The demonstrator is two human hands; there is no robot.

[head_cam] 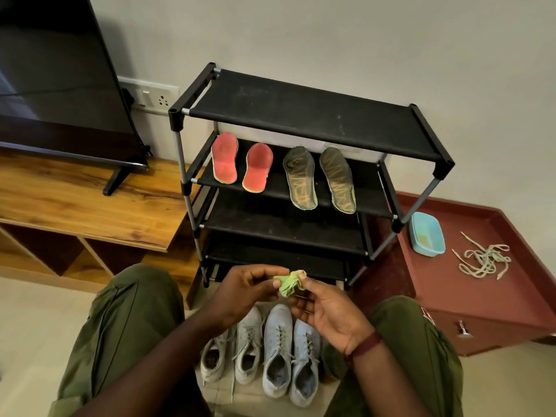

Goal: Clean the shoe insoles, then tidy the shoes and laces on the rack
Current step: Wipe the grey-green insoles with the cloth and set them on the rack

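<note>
A small crumpled green cloth point(289, 283) is pinched between my left hand point(243, 291) and my right hand point(326, 311), low in front of the black shoe rack point(304, 115). Two red insoles point(224, 159) point(258, 167) and two grey insoles point(300, 179) point(337, 180) lie side by side on the rack's second shelf. On the floor between my knees stand two pairs of pale sneakers, one whitish point(248, 347) and one light blue point(278, 350). A tangle of loose laces point(484, 260) lies on the maroon cabinet to the right.
A light blue plastic tub point(427, 234) sits on the maroon cabinet point(487, 299) beside the rack. A wooden TV unit point(90, 203) with a television point(57, 79) stands at the left. The rack's top and lower shelves hold nothing. A wall socket point(153, 96) is behind.
</note>
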